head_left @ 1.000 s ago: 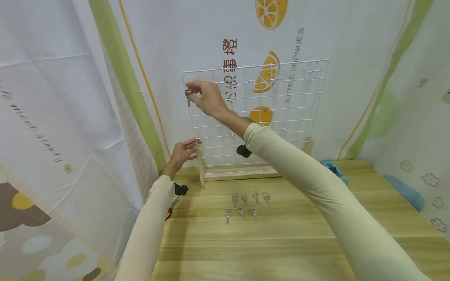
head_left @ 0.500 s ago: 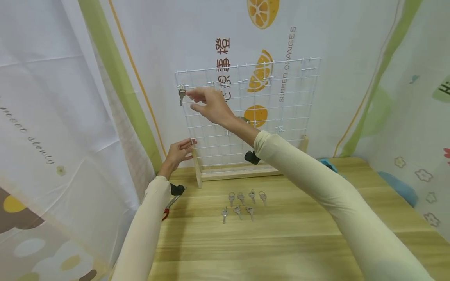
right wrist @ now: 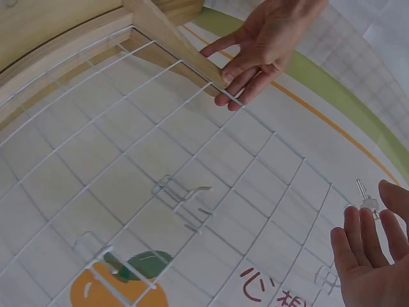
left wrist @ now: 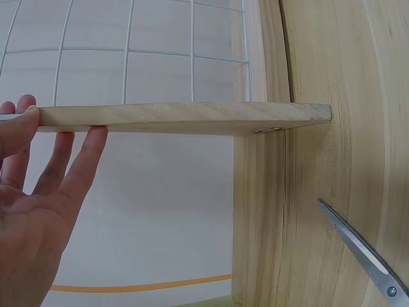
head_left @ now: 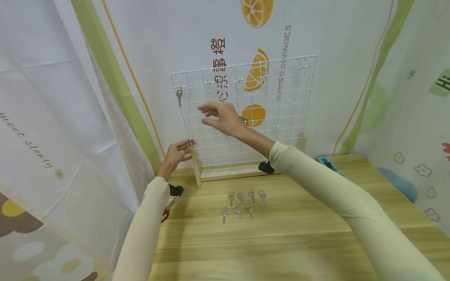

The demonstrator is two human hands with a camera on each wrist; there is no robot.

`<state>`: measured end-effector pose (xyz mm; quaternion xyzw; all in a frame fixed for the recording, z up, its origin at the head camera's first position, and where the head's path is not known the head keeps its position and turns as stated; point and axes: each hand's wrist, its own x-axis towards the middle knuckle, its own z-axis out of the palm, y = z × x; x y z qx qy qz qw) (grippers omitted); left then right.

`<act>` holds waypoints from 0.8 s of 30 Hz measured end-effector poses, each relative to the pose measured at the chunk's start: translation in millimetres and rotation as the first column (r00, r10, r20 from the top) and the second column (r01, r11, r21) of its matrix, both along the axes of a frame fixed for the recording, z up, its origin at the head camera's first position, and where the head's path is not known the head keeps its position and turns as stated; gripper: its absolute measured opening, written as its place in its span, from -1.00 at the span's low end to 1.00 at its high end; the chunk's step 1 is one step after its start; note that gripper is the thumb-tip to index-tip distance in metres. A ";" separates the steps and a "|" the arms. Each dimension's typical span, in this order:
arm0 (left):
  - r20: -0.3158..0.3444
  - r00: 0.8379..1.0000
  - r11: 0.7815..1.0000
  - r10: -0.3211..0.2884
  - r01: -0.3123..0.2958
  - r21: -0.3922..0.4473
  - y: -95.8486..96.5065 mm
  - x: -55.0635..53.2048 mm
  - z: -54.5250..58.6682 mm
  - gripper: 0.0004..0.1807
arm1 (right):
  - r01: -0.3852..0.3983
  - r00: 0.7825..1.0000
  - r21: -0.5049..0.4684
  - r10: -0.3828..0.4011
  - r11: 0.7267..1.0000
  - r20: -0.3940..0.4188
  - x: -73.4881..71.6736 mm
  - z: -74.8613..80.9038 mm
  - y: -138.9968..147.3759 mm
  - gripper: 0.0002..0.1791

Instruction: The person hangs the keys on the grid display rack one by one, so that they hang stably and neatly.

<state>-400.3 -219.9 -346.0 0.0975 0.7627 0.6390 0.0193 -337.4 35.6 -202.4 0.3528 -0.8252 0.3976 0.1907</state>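
A white wire grid rack (head_left: 242, 113) stands upright in a wooden base. At its left side, my left hand (head_left: 178, 153) holds the edge by the top of the wooden post (left wrist: 185, 117), thumb on one side and fingers on the other. One key (head_left: 179, 96) hangs from a hook near the rack's upper left corner. My right hand (head_left: 223, 117) is in front of the grid, lower and to the right of that key, fingers loosely bent and holding nothing. Several keys with rings (head_left: 238, 212) lie in two rows on the table before the rack.
Scissors with red handles (head_left: 170, 206) lie on the table left of the base. A blue object (head_left: 327, 164) sits behind my right forearm. White hooks (right wrist: 182, 195) are fixed on the grid. A printed curtain (head_left: 140, 58) hangs behind and beside the table.
My right hand has let go of the key, now hanging at the upper left, and has drawn back right and downward. The left hand keeps its place at the rack's edge.
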 end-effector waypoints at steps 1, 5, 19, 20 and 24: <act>-0.001 1.000 1.000 0.002 -0.002 -0.001 0.1 -0.3 -1.1 -0.43 | -0.001 1.000 0.005 0.001 1.000 0.006 0.7 -3.1 3.0 -0.57; -0.006 1.000 1.000 0.007 -0.007 -0.017 -0.4 -1.8 -3.3 -0.43 | -0.006 0.999 0.026 0.005 1.000 0.036 3.3 -15.6 15.5 -0.55; 0.008 1.000 1.000 0.002 -0.002 -0.017 0.8 -1.4 2.4 -0.41 | -0.007 0.997 0.074 0.001 0.997 0.076 6.5 -59.0 49.4 -0.54; 0.013 1.000 1.000 0.002 -0.002 -0.013 0.8 -2.4 2.0 -0.41 | -0.008 0.997 0.077 0.002 0.997 0.078 6.5 -62.6 51.0 -0.54; 0.010 1.000 1.000 0.001 -0.001 -0.010 1.0 -3.2 0.8 -0.41 | -0.016 0.996 0.087 0.009 0.996 0.084 6.3 -77.7 57.0 -0.55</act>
